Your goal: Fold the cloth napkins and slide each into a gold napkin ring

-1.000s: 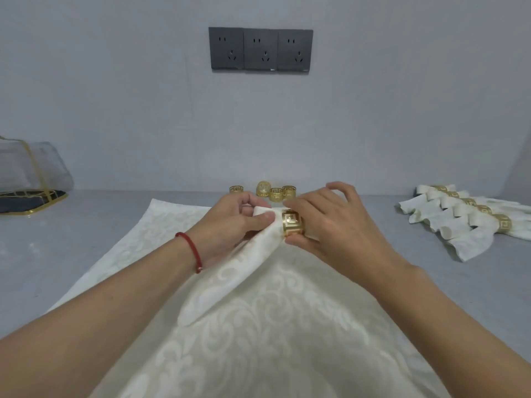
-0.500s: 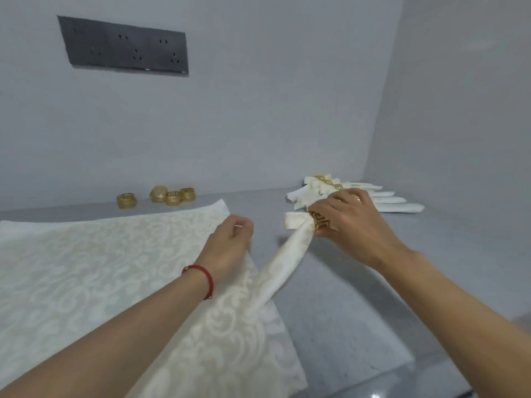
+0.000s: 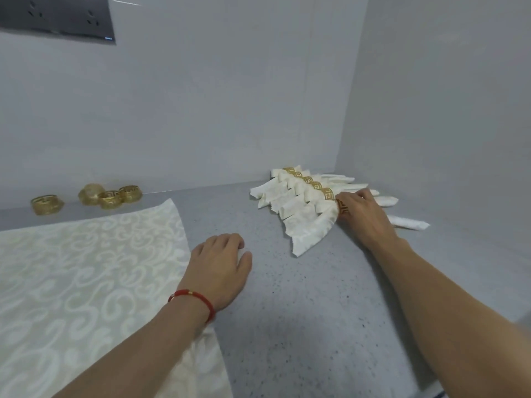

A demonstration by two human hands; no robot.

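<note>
A rolled white napkin (image 3: 311, 229) with a gold ring (image 3: 342, 208) lies at the near end of a row of several ringed napkins (image 3: 290, 191) on the grey counter. My right hand (image 3: 363, 216) covers the ring and grips the napkin there. My left hand (image 3: 219, 267), with a red bracelet at the wrist, rests on the counter with fingers loosely curled and holds nothing. It lies at the right edge of a flat cream patterned cloth (image 3: 86, 268). Several loose gold rings (image 3: 110, 195) stand by the back wall, one more ring (image 3: 47, 203) to their left.
The grey counter (image 3: 301, 311) ends at walls behind and to the right. A dark socket panel (image 3: 57, 15) sits on the back wall at upper left. The counter's front edge shows at lower right.
My right hand carried the ringed napkin to the right and set it down at the near end of the row. My left hand let go of the cloth and dropped to the counter.
</note>
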